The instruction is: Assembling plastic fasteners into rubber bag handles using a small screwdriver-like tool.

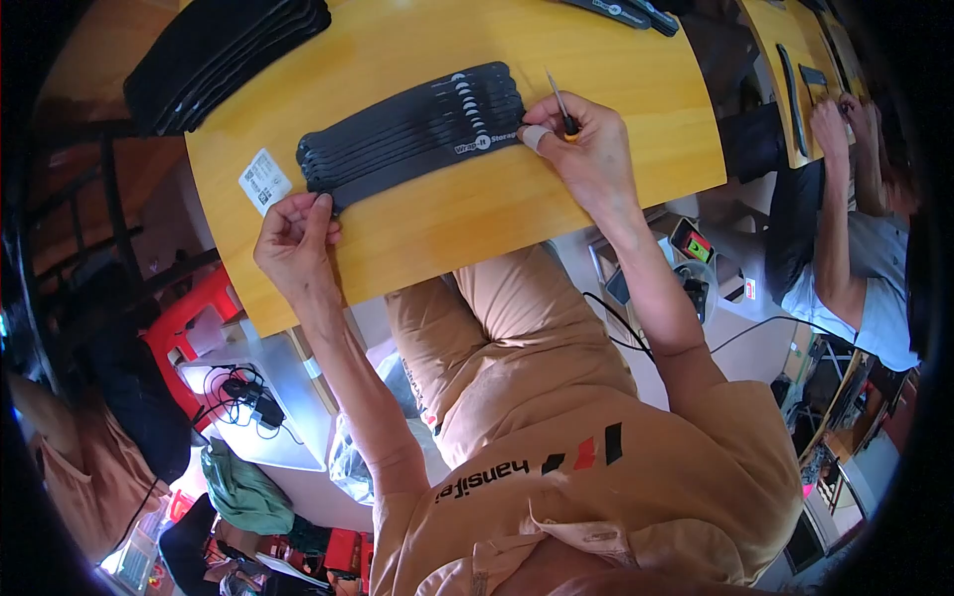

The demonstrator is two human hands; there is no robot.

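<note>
Pinching the fanned black straps [409, 136] on the worktop [427, 236] at the near left corner with the left hand [296, 238] and right end with the right hand [593, 149], likely for steadying, while also gripping a pointed tool [562, 105] in the latter.

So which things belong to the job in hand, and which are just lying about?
Job, seemingly:
overlapping black straps, between left hand and right hand
pointed tool, in right hand
stacked black straps

Lying about:
tangled black cables
green cloth

Tan short-sleeved collared shirt [686, 487], dark lettering [484, 478], black and red slanted bars [584, 453]; tan trousers [532, 308]; white wrap [537, 137] on right hand [593, 151] digit.
</note>
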